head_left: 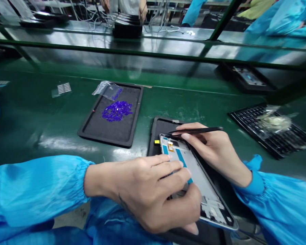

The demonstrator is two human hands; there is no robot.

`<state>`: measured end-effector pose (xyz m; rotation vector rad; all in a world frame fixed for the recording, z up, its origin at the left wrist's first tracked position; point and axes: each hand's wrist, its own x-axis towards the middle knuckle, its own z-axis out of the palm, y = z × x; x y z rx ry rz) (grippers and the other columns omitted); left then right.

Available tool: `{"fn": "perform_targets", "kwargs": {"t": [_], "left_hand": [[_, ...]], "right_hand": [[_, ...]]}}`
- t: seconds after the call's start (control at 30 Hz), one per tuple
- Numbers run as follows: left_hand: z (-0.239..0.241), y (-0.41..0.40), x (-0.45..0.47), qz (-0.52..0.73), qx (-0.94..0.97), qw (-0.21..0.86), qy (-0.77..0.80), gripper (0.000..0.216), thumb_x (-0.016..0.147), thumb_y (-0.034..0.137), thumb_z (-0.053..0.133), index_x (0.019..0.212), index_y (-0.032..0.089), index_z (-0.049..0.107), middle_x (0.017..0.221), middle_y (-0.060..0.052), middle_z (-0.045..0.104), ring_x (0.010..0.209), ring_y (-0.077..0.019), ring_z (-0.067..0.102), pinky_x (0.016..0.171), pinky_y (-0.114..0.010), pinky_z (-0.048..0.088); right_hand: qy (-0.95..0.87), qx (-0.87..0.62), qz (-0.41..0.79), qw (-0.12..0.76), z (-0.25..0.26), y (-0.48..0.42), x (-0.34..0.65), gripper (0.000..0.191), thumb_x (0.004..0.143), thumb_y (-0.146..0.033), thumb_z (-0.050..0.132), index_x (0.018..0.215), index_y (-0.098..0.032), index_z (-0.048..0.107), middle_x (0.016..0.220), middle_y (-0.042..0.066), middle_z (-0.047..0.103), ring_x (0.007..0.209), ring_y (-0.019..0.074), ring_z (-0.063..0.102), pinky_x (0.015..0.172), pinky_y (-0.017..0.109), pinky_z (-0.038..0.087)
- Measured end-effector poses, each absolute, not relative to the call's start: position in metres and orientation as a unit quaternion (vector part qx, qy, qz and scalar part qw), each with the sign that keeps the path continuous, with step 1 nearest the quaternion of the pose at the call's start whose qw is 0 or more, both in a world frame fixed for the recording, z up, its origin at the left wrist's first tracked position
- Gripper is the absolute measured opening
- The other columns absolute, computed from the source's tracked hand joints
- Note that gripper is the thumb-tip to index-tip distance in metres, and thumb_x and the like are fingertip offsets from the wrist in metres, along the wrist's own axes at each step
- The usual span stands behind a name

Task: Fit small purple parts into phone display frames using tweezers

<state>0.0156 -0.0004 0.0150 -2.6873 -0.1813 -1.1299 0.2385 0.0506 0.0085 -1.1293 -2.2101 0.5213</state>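
Note:
My left hand (153, 190) grips the long edge of a phone frame (206, 190), fingers curled over its left side and thumb underneath. The frame is silver with blue strips and a small orange part near its top, and it lies tilted over a black tray (155, 131). My right hand (214, 149) rests on the frame's far right side and pinches black tweezers (196, 130), whose tips point left toward the frame's top corner. Both arms wear blue sleeves.
A second black tray (91, 129) to the left holds a pile of small purple parts (117, 111) and a clear plastic bag (105, 89). A black gridded tray (270, 132) with a bag sits at the right. Other people stand beyond the green bench.

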Motion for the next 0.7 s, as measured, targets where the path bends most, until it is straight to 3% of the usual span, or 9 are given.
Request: {"fn": "perform_targets", "kwargs": {"t": [0.37,0.7], "left_hand": [[0.0124,0.0000,0.0150,-0.389,-0.913,0.109,-0.059,0.044,0.101,0.043,0.049,0.091,0.008,0.072,0.085,-0.012,0.076,0.079,-0.0236,0.073,0.077,-0.037,0.065],[0.0083,0.0012,0.0159,-0.400,-0.906,0.131,-0.050,0.051,0.100,0.053,0.050,0.093,0.008,0.071,0.086,-0.013,0.075,0.082,-0.0237,0.073,0.076,-0.035,0.064]], "right_hand": [[-0.837,-0.423,0.183,0.294,0.0061,0.0507,0.2408,0.023,0.097,-0.027,0.056,0.095,-0.020,0.077,0.108,0.005,0.078,0.100,0.0211,0.074,0.084,0.029,0.059],[-0.798,-0.459,0.257,0.294,0.0106,0.0538,0.2389,0.026,0.096,-0.039,0.058,0.092,-0.022,0.077,0.107,0.005,0.078,0.093,0.0226,0.074,0.076,0.032,0.061]]}}
